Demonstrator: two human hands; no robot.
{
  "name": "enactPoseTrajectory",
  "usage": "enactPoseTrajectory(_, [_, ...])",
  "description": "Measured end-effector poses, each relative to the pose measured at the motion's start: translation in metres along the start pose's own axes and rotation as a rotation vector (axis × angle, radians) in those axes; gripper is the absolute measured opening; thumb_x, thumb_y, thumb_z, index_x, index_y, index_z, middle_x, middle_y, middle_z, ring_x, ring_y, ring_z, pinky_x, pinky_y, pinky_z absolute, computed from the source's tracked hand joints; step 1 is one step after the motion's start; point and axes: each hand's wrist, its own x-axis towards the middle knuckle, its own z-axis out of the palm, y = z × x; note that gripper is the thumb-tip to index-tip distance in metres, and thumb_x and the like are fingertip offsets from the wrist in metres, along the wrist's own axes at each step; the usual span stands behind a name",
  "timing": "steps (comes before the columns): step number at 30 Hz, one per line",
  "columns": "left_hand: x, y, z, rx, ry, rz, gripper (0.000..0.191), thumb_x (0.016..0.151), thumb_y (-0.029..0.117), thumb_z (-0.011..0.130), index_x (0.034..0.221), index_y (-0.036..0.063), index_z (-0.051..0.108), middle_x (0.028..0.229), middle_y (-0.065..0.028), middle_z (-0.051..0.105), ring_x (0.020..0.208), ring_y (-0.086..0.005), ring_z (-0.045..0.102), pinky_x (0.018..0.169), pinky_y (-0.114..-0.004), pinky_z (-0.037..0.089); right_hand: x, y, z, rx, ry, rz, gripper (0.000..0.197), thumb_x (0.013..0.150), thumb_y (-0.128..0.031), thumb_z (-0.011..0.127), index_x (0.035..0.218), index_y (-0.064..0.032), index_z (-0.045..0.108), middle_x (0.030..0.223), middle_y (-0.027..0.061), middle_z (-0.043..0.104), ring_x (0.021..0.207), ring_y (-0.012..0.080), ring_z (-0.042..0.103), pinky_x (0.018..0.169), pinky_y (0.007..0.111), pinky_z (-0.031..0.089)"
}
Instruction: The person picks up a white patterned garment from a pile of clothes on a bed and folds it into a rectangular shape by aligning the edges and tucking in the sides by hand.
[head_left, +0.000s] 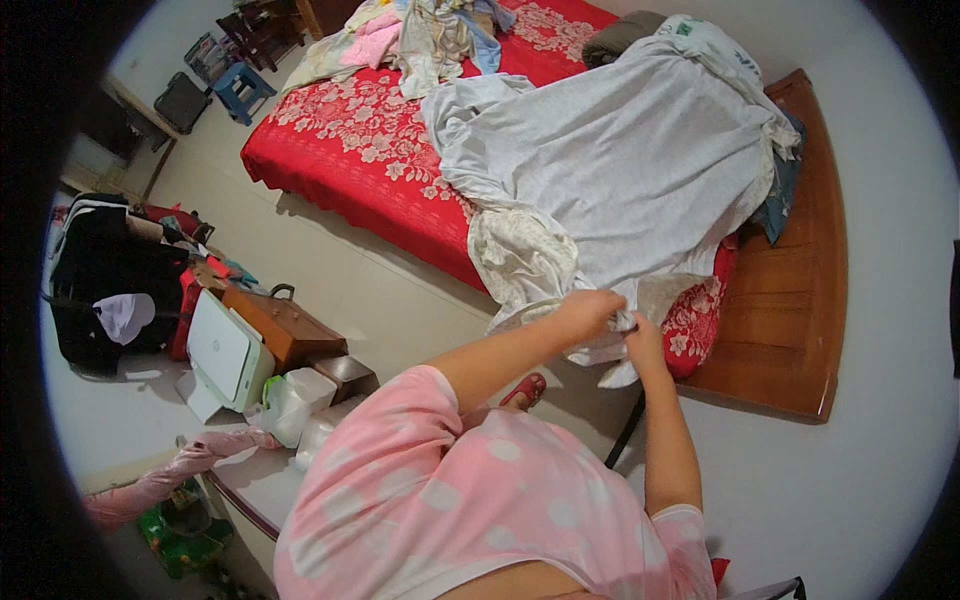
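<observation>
A large pale grey bed cover (622, 142), possibly a duvet cover, is spread with creases over a red floral bedspread (352, 142). A bunched part at its near end shows a faint leaf print and hangs over the bed's edge. At that end, my left hand (596, 313) is closed around a gathered bit of the fabric. Close beside it, my right hand (643, 339) pinches the same cloth near the corner. The fabric between my fingers is partly hidden.
The wooden headboard (780, 322) stands to the right. Crumpled clothes or bedding (442, 45) lie at the far end of the bed. To the left are a white printer (229, 349), a brown case (289, 330) and plastic bags (292, 405). A blue stool (244, 90) stands farther off.
</observation>
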Motion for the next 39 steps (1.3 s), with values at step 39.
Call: enactPoseTrajectory(39, [0.008,-0.074,-0.199,-0.058,0.483,-0.288,0.028,0.078,0.022,0.056,0.097,0.002,0.058,0.083,-0.016,0.061,0.073,-0.0229,0.059,0.067,-0.031,0.044,0.02,0.115,-0.163,0.953,0.759,0.505,0.031,0.079,-0.015,0.059,0.106,-0.0078,0.046,0.094,0.0107,0.053,0.085,0.0212,0.053,0.067,0.03,0.044])
